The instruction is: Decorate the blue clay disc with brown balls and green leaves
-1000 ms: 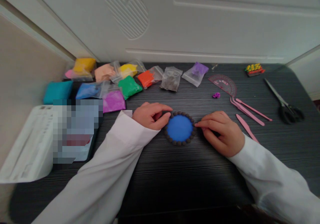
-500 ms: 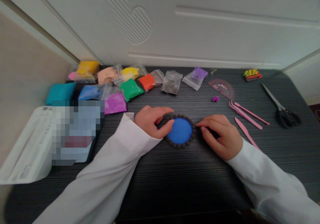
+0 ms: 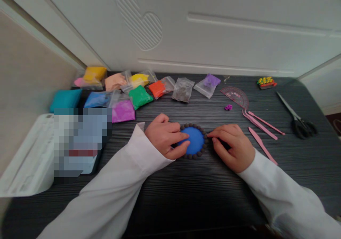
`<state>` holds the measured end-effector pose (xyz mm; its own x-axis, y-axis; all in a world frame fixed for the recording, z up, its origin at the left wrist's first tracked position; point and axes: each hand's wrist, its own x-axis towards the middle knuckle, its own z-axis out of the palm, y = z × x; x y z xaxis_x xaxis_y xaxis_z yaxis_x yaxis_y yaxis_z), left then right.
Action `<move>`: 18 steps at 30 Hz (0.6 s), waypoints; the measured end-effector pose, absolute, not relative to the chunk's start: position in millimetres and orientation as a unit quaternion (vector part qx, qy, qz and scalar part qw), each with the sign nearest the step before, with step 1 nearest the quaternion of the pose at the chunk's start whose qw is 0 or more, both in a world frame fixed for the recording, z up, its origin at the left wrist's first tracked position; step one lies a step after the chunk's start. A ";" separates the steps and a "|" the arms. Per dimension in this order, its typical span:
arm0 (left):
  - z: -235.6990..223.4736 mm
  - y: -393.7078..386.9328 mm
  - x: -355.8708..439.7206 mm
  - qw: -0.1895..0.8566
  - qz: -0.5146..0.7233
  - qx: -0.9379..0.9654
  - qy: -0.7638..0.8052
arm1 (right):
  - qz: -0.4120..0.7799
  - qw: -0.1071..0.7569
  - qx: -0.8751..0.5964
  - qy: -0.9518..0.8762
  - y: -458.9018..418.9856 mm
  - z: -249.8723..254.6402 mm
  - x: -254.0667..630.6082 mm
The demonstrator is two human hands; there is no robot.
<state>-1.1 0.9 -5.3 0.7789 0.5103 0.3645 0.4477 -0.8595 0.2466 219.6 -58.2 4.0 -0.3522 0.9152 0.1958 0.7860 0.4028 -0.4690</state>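
We work at a dark table [image 3: 186,196] under a white wall, with a printed sheet [image 3: 29,160] at our left and clay bags [image 3: 125,89] in many colours along the far edge. To the right lie black scissors [image 3: 297,120], a protractor [image 3: 236,95], pink modelling tools [image 3: 259,127] and a purple scrap [image 3: 228,107]. The blue disc [image 3: 196,139], ringed with small dark balls, sits flat at the centre of the table between our hands. A second ago our left hand [image 3: 165,139] only touched the disc's left rim; now its fingers lie across the blue face and the thumb curls under the near edge, pressing it down rather than gripping. Our right hand [image 3: 233,146] has stayed at the right rim, fingertips pinched against a ball there. So we judge the left now steadies the disc while the right seats the border.
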 end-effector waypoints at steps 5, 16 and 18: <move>-5.5 1.0 0.0 0.068 0.211 0.941 0.254 | 0.144 0.221 -0.541 -0.798 -57.3 3.4 218.6; -6.3 -0.4 -0.5 0.080 0.208 0.939 0.261 | 0.141 0.206 -0.547 -0.799 -57.2 2.9 215.2; -6.5 -0.3 -0.6 0.083 0.210 0.938 0.262 | 0.141 0.207 -0.548 -0.798 -57.4 2.9 215.2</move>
<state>-0.6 -0.3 -6.5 0.7752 0.5259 0.3500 0.4566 -0.8493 0.2648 215.2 -57.4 2.9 -0.3147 0.9328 0.1756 0.8166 0.3603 -0.4510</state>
